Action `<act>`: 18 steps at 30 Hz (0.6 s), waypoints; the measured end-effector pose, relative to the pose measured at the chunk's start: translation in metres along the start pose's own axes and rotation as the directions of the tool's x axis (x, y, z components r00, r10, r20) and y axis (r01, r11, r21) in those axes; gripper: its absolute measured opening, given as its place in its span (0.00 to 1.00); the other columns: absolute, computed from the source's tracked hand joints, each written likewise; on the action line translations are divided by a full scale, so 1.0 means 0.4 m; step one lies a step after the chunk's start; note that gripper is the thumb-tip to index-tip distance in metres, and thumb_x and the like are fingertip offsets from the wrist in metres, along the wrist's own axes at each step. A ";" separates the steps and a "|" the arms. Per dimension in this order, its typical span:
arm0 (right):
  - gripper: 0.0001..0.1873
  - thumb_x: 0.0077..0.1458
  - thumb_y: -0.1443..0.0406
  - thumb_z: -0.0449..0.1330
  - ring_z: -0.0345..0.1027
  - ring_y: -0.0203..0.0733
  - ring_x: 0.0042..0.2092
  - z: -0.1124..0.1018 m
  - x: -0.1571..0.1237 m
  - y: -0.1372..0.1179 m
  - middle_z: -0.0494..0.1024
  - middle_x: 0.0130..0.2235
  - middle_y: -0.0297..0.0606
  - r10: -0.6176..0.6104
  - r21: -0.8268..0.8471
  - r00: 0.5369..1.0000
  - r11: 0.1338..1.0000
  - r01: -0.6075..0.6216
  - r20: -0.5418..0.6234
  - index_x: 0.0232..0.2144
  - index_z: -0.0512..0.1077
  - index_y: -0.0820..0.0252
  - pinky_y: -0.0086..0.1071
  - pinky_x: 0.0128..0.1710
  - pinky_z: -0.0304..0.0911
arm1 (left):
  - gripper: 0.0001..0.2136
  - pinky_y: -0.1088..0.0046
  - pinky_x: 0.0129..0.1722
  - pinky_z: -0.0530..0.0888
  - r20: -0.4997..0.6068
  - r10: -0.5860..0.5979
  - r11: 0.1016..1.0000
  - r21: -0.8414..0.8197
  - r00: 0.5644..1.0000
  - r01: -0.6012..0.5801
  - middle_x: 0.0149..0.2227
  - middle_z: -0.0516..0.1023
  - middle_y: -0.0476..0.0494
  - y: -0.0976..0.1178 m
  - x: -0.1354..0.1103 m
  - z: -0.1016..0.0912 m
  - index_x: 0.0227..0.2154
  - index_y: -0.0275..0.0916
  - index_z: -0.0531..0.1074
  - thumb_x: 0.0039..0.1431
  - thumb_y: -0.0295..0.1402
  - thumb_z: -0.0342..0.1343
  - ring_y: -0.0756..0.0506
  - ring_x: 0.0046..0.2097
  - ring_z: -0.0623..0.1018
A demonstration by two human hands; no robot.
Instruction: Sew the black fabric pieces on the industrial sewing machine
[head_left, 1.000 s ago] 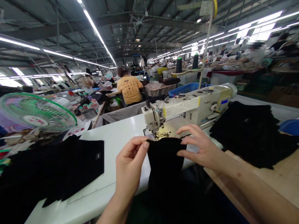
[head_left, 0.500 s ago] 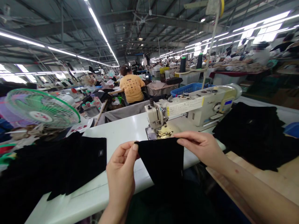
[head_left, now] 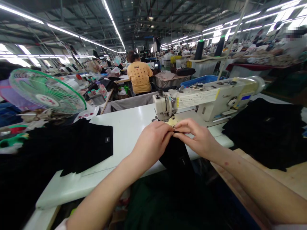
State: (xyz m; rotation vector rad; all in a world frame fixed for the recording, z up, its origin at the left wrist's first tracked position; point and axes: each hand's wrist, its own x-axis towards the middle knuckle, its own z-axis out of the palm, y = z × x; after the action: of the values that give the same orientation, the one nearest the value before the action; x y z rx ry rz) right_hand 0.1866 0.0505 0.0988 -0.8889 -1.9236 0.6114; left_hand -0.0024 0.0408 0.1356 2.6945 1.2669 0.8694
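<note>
My left hand and my right hand meet in front of the sewing machine's needle area. Both pinch the top edge of a black fabric piece, their fingertips almost touching. The fabric hangs over the table's front edge, and a small label shows on it. Just behind my fingers stands the white sewing machine; my hands hide part of its needle plate. On the left lies a pile of black fabric pieces, the top one with a small label.
A second black fabric pile lies right of the machine, beside a wooden board. A green-rimmed fan stands at the left. Behind the white table a person in a yellow shirt sits facing away. A blue basket is behind the machine.
My hands, earlier apart and stretching the fabric edge between them, have come together at the machine's needle area. The view has shifted slightly, and the fabric now hangs bunched and narrower.
</note>
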 end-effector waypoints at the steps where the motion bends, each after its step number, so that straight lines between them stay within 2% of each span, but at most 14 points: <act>1: 0.12 0.60 0.60 0.61 0.78 0.43 0.43 0.003 0.000 0.005 0.81 0.40 0.36 0.061 0.057 0.998 0.997 -0.061 0.001 0.45 0.68 0.56 0.34 0.44 0.70 | 0.09 0.67 0.41 0.72 0.016 0.007 0.999 0.034 1.000 -0.007 0.34 0.79 0.43 -0.001 0.002 0.001 0.34 0.39 0.75 0.65 0.30 0.49 0.43 0.39 0.77; 4: 0.14 0.59 0.58 0.61 0.75 0.40 0.35 0.029 -0.015 0.029 0.80 0.32 0.33 0.253 0.256 0.965 0.931 -0.261 0.065 0.44 0.68 0.58 0.32 0.37 0.68 | 0.09 0.68 0.40 0.71 -0.001 -0.059 0.995 0.079 0.998 0.059 0.35 0.77 0.43 -0.009 0.010 -0.002 0.35 0.39 0.73 0.66 0.30 0.47 0.43 0.39 0.76; 7: 0.14 0.57 0.55 0.61 0.69 0.36 0.29 0.074 -0.061 0.060 0.74 0.27 0.29 0.391 0.352 0.884 0.814 -0.462 0.258 0.34 0.69 0.60 0.28 0.28 0.62 | 0.08 0.68 0.40 0.71 -0.047 -0.186 0.978 0.085 0.981 0.189 0.38 0.76 0.42 -0.047 0.030 0.000 0.37 0.39 0.71 0.66 0.31 0.47 0.43 0.40 0.76; 9: 0.15 0.56 0.54 0.61 0.66 0.34 0.28 0.101 -0.105 0.076 0.73 0.26 0.29 0.453 0.358 0.793 0.719 -0.595 0.407 0.30 0.68 0.61 0.26 0.26 0.59 | 0.08 0.67 0.41 0.71 -0.013 -0.261 0.957 0.125 0.965 0.260 0.40 0.76 0.40 -0.093 0.044 0.020 0.37 0.39 0.71 0.66 0.31 0.46 0.42 0.41 0.77; 11: 0.16 0.57 0.53 0.60 0.67 0.33 0.26 0.115 -0.146 0.086 0.73 0.26 0.29 0.490 0.288 0.676 0.648 -0.705 0.551 0.30 0.69 0.61 0.25 0.25 0.59 | 0.09 0.67 0.42 0.71 0.111 -0.313 0.943 0.152 0.943 0.295 0.41 0.77 0.39 -0.149 0.052 0.063 0.37 0.38 0.72 0.66 0.31 0.46 0.41 0.42 0.77; 13: 0.19 0.60 0.51 0.57 0.67 0.35 0.23 0.113 -0.169 0.094 0.73 0.22 0.30 0.518 0.094 0.546 0.663 -0.742 0.658 0.27 0.69 0.60 0.26 0.23 0.59 | 0.08 0.68 0.43 0.71 0.257 -0.326 0.943 0.148 0.910 0.296 0.39 0.78 0.39 -0.203 0.052 0.122 0.34 0.38 0.72 0.64 0.29 0.48 0.42 0.41 0.77; 14: 0.22 0.61 0.50 0.56 0.67 0.37 0.21 0.109 -0.171 0.099 0.73 0.20 0.31 0.548 -0.040 0.522 0.714 -0.699 0.654 0.24 0.69 0.59 0.27 0.22 0.60 | 0.08 0.69 0.42 0.71 0.306 -0.320 0.947 0.138 0.897 0.291 0.38 0.78 0.40 -0.226 0.050 0.152 0.33 0.38 0.73 0.63 0.28 0.49 0.43 0.40 0.77; 15: 0.25 0.61 0.48 0.55 0.67 0.38 0.20 0.103 -0.167 0.106 0.72 0.18 0.33 0.583 -0.182 0.554 0.769 -0.613 0.594 0.21 0.69 0.59 0.29 0.21 0.60 | 0.08 0.70 0.42 0.71 0.339 -0.310 0.950 0.126 0.888 0.284 0.36 0.78 0.40 -0.247 0.047 0.181 0.31 0.37 0.73 0.62 0.28 0.49 0.44 0.39 0.77; 16: 0.26 0.61 0.48 0.55 0.69 0.41 0.21 0.097 -0.157 0.116 0.72 0.17 0.35 0.590 -0.320 0.642 0.806 -0.497 0.490 0.20 0.69 0.59 0.31 0.22 0.62 | 0.08 0.71 0.41 0.71 0.355 -0.303 0.953 0.113 0.884 0.281 0.35 0.78 0.41 -0.263 0.045 0.206 0.30 0.37 0.73 0.62 0.27 0.50 0.44 0.38 0.77; 17: 0.25 0.62 0.49 0.56 0.71 0.43 0.23 0.092 -0.142 0.129 0.74 0.19 0.37 0.537 -0.438 0.761 0.819 -0.369 0.363 0.20 0.70 0.59 0.33 0.25 0.65 | 0.08 0.72 0.41 0.71 0.368 -0.295 0.955 0.100 0.882 0.278 0.35 0.78 0.42 -0.276 0.043 0.227 0.30 0.38 0.73 0.61 0.27 0.50 0.45 0.37 0.77; 18: 0.22 0.62 0.52 0.57 0.74 0.45 0.28 0.090 -0.125 0.145 0.77 0.23 0.39 0.422 -0.519 0.870 0.819 -0.246 0.253 0.23 0.73 0.59 0.35 0.29 0.67 | 0.08 0.73 0.41 0.71 0.375 -0.288 0.957 0.088 0.881 0.276 0.35 0.78 0.42 -0.285 0.043 0.242 0.29 0.38 0.74 0.61 0.27 0.50 0.46 0.38 0.76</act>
State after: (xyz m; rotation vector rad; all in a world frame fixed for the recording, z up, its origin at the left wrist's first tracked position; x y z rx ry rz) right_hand 0.1910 0.0452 0.0144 -1.5523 -2.3171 0.5419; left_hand -0.0247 0.1480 0.0320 2.4400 1.5228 0.2682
